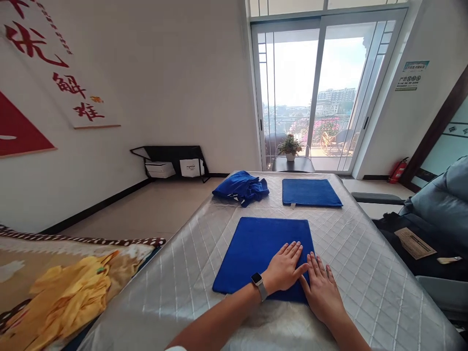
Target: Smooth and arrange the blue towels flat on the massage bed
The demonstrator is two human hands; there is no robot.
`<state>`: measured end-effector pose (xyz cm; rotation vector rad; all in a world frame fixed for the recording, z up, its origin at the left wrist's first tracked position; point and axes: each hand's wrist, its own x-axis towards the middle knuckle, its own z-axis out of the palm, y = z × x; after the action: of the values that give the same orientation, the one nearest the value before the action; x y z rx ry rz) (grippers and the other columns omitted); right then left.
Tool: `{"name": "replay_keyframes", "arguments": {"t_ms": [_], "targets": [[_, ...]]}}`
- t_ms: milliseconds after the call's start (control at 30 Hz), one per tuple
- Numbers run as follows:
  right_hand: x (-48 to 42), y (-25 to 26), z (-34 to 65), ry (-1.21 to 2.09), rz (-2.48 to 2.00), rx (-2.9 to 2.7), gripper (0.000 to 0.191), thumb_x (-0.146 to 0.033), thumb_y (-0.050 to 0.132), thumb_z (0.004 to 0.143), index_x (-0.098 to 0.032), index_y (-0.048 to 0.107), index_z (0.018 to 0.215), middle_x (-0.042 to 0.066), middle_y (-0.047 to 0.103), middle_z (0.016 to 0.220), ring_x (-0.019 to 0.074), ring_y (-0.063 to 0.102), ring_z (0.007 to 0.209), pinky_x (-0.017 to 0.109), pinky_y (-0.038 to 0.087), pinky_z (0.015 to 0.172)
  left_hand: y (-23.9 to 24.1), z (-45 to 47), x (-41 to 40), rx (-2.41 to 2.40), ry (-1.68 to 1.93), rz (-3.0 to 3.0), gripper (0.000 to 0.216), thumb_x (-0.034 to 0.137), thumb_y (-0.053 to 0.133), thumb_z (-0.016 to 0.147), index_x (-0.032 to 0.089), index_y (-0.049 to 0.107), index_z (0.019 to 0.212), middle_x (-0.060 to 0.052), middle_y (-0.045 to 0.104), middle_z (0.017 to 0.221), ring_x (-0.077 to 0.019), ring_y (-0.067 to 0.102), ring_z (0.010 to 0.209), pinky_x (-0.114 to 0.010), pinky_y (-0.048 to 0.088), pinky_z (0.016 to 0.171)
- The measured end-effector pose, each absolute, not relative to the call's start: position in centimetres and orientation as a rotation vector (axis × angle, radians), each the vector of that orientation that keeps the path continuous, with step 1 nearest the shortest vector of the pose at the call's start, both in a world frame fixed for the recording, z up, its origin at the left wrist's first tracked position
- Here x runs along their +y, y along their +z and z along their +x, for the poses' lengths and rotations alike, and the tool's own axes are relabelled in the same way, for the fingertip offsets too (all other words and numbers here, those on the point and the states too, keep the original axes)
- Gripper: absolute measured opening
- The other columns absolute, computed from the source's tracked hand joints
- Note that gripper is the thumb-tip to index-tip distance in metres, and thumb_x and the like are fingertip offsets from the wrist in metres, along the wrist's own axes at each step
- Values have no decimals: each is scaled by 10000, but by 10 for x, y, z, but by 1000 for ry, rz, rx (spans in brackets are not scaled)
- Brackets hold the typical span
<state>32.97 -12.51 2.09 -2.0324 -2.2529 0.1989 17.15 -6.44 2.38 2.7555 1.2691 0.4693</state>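
Note:
A flat blue cloth, roughly square, lies smooth on the plastic-covered mattress in front of me. On its right part rests my left hand, palm down with the fingers stretched out; a watch is on that wrist. My right hand lies flat across the cloth's right edge, partly on the mattress cover, fingers extended. The two thumbs come close together or touch. Neither hand grips anything. Beyond, a second flat blue cloth with a small white tag lies at the right, and a crumpled blue cloth at the left.
Yellow clothing lies on a patterned blanket at the left. A potted plant stands on a dark chair by the sliding glass door. At the right are a grey-blue seat, a brown paper packet and a fire extinguisher.

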Motion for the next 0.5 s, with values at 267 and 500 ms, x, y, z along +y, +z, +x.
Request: {"name": "replay_keyframes", "arguments": {"t_ms": [267, 500], "targets": [[-123, 17, 331, 174, -2029, -2266, 732, -564, 213, 995, -123, 205, 1578, 47, 151, 1652, 231, 102, 1530, 469, 85, 1243, 20, 48, -84, 1710, 252, 2547, 709, 601, 200, 1030, 152, 259, 1575, -104, 279, 1626, -230, 227, 1510, -442, 237, 1230], [-123, 7, 332, 123, -1979, -2241, 751, -585, 181, 986, -128, 230, 1580, 57, 184, 1652, 240, 116, 1528, 486, 111, 1240, 2, -10, -103, 2005, 367, 2421, 736, 613, 227, 1023, 149, 187, 1592, -122, 277, 1624, -255, 230, 1506, -479, 267, 1217]]}}
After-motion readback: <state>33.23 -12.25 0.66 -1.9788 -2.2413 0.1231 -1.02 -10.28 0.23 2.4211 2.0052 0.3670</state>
